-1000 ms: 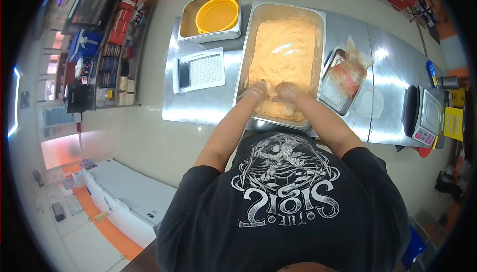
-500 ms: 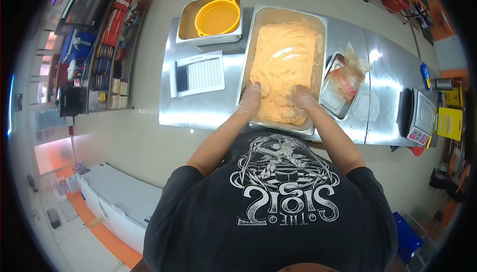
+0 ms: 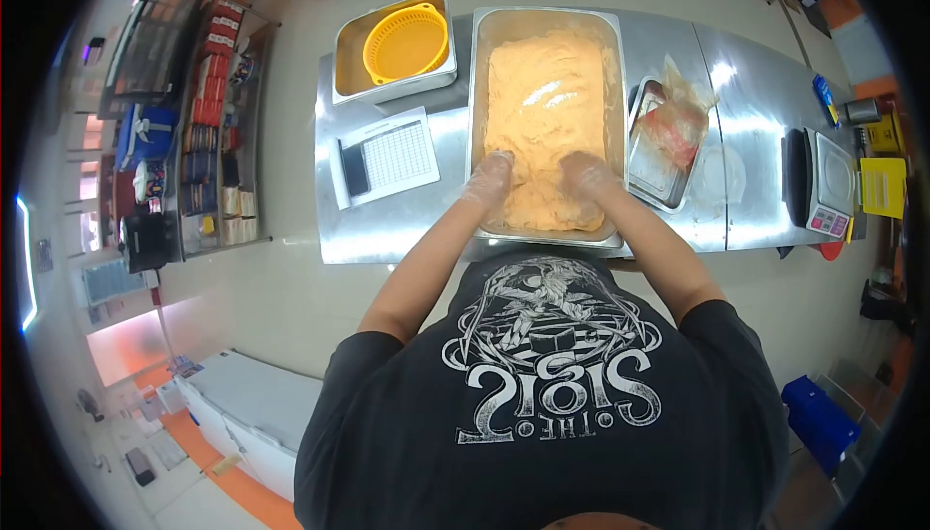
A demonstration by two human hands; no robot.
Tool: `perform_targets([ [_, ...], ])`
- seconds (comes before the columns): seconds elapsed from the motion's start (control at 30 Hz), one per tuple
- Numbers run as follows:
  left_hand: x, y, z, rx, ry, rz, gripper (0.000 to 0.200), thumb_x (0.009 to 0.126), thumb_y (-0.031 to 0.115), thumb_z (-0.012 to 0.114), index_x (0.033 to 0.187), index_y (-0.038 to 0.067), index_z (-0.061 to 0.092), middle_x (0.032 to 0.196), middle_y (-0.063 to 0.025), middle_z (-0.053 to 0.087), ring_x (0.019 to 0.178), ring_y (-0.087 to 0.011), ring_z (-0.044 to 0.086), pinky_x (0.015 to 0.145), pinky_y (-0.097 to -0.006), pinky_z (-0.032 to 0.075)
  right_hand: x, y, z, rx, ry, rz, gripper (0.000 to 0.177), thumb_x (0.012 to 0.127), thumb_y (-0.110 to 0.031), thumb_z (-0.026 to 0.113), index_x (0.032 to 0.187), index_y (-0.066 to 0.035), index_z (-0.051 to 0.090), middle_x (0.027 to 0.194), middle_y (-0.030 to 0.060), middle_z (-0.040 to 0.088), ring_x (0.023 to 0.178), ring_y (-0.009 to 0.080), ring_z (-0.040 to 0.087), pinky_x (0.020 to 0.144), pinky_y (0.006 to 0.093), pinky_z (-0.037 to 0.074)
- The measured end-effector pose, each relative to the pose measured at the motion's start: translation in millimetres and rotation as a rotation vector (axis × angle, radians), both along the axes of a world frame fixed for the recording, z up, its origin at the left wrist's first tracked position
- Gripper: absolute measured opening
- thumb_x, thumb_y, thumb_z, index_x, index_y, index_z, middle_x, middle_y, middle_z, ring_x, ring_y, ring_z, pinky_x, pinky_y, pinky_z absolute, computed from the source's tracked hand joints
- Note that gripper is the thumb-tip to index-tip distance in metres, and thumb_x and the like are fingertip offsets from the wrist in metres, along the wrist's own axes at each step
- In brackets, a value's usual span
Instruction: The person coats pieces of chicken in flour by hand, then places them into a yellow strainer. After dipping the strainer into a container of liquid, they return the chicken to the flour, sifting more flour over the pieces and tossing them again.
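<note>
A deep metal tray (image 3: 479, 75) holds a wide mass of orange, dough-like mixture (image 3: 547, 84) with a shiny, uneven surface. My left hand (image 3: 491, 179), in a clear glove, is at the tray's left side near its front, its fingers in the edge of the mixture. On the right side of the tray my right hand (image 3: 587, 179), also gloved, presses into the mixture. Both hands' fingertips are partly sunk or hidden in it, so their closure cannot be made out.
Left of the tray are a metal pan (image 3: 349, 75) with a yellow basket (image 3: 409, 43) and a printed sheet (image 3: 397, 154). To the right are a small tray (image 3: 663, 196) with a plastic bag (image 3: 675, 128), and a scale (image 3: 831, 181). A white chest (image 3: 254, 404) stands at lower left.
The view has turned and shifted slightly. My right hand now shows more of its back and its fingers lie closer in to the mixture; both hands stay in the tray.
</note>
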State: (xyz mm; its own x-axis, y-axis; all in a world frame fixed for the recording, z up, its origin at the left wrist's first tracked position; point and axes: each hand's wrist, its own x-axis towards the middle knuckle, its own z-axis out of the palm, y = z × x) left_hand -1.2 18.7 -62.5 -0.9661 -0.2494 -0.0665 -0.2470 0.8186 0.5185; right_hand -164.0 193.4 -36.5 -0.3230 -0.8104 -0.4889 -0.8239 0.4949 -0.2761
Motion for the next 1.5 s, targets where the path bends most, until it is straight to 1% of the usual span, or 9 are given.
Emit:
perform_targets([
  [0.1, -3, -6, -9, -0.044, -0.016, -0.056, 0.018, 0.087, 0.007, 0.057, 0.100, -0.003, 0.064, 0.098, -0.0252, 0.067, 0.099, -0.0416, 0.065, 0.088, -0.0472, 0.051, -4, -6, 12, 0.007, -0.041, -0.055, 0.033, 0.086, -0.027, 0.061, 0.103, 0.000, 0.071, 0.108, 0.0228, 0.070, 0.105, 0.0361, 0.067, 0.093, 0.0446, 0.052],
  [0.2, -23, -2, 36, -0.034, -0.362, 0.099, 0.028, 0.089, 0.022, 0.064, 0.102, -0.002, 0.065, 0.100, -0.0261, 0.068, 0.099, -0.0412, 0.065, 0.088, -0.0474, 0.052, -6, -5, 16, -0.071, -0.005, -0.186, 0.036, 0.087, -0.030, 0.061, 0.103, 0.001, 0.070, 0.106, 0.0243, 0.070, 0.104, 0.0376, 0.067, 0.094, 0.0453, 0.052],
  [0.3, -34, -7, 36, -0.007, -0.190, 0.160, 0.042, 0.088, 0.036, 0.071, 0.103, -0.003, 0.066, 0.103, -0.0273, 0.068, 0.101, -0.0420, 0.066, 0.088, -0.0464, 0.053, 0, -7, 27, -0.241, -0.032, -0.289, 0.033, 0.086, -0.029, 0.061, 0.101, -0.001, 0.071, 0.105, 0.0245, 0.070, 0.103, 0.0388, 0.067, 0.092, 0.0456, 0.053],
  [0.5, -54, -6, 43, 0.114, -0.220, 0.465, 0.045, 0.088, 0.036, 0.072, 0.107, -0.004, 0.066, 0.104, -0.0271, 0.069, 0.103, -0.0421, 0.067, 0.091, -0.0458, 0.053, -4, -21, 24, -0.461, -0.040, -0.390, 0.035, 0.084, -0.029, 0.064, 0.100, 0.001, 0.069, 0.103, 0.0258, 0.069, 0.101, 0.0400, 0.067, 0.092, 0.0469, 0.052],
  [0.67, -57, -10, 14, -0.148, -0.180, 0.138, 0.044, 0.088, 0.036, 0.071, 0.104, -0.004, 0.067, 0.103, -0.0273, 0.069, 0.100, -0.0420, 0.067, 0.087, -0.0465, 0.054, -2, -33, 41, -0.422, -0.019, -0.368, 0.035, 0.084, -0.028, 0.064, 0.099, 0.002, 0.068, 0.102, 0.0269, 0.069, 0.098, 0.0418, 0.066, 0.090, 0.0479, 0.052],
  [0.8, -56, 9, 27, 0.082, -0.126, 0.466, 0.040, 0.089, 0.034, 0.069, 0.103, -0.004, 0.068, 0.103, -0.0274, 0.068, 0.101, -0.0419, 0.066, 0.085, -0.0468, 0.053, 4, -22, 40, -0.490, 0.020, -0.391, 0.033, 0.084, -0.027, 0.064, 0.098, 0.002, 0.068, 0.099, 0.0272, 0.069, 0.096, 0.0428, 0.067, 0.088, 0.0488, 0.053],
  [0.97, -44, 12, 58, 0.011, -0.202, 0.174, 0.042, 0.089, 0.033, 0.068, 0.106, -0.005, 0.065, 0.104, -0.0288, 0.067, 0.105, -0.0427, 0.064, 0.090, -0.0463, 0.051, 0, -21, 40, -0.551, 0.045, -0.351, 0.033, 0.083, -0.027, 0.065, 0.097, 0.003, 0.067, 0.096, 0.0273, 0.069, 0.092, 0.0434, 0.067, 0.085, 0.0495, 0.054],
  [1.1, -43, 11, 42, 0.125, -0.021, 0.354, 0.045, 0.090, 0.032, 0.068, 0.108, -0.008, 0.063, 0.105, -0.0305, 0.066, 0.106, -0.0440, 0.063, 0.091, -0.0467, 0.051, 0, -27, 36, -0.523, 0.061, -0.327, 0.034, 0.083, -0.028, 0.067, 0.098, 0.002, 0.068, 0.096, 0.0266, 0.069, 0.093, 0.0424, 0.068, 0.085, 0.0483, 0.054],
  [1.5, -41, -25, 55, 0.119, -0.068, 0.332, 0.038, 0.089, 0.024, 0.069, 0.105, -0.010, 0.064, 0.107, -0.0295, 0.068, 0.104, -0.0387, 0.067, 0.088, -0.0434, 0.052, 3, -71, 87, -0.502, -0.135, -0.465, 0.037, 0.082, -0.034, 0.070, 0.089, 0.002, 0.069, 0.087, 0.0248, 0.069, 0.084, 0.0399, 0.068, 0.077, 0.0464, 0.054],
])
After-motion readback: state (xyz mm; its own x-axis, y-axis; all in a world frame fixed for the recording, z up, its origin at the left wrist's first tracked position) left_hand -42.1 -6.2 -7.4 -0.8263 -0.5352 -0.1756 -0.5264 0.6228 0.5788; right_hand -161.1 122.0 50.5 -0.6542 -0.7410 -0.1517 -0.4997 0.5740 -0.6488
